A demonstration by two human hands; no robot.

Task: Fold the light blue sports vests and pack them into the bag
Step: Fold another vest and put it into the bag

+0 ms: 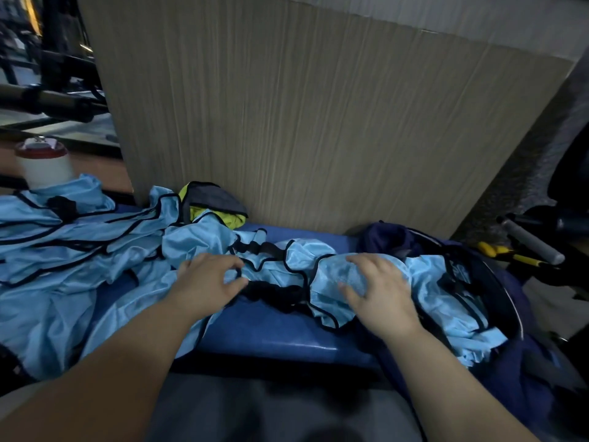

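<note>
You are facing a tall wood-grain panel (318, 122) standing behind the blue padded worktop (280, 333). A white canister with a red lid (43, 165) is sitting far left, a yellow-green and grey garment (212, 202) is lying against the panel, and yellow-handled pliers (506, 254) are lying far right.

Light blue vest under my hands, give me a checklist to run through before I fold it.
1. Left hand pinches the vest: ok.
2. Right hand rests on the vest, fingers spread: ok.
3. Vest lies flat: not ok, it is bunched and wrinkled across the bench.
4. Vest free of the pile of vests on the left: cannot tell, the fabrics overlap.
5. Bag open on the right: ok, light blue fabric already lies in its mouth.
</note>
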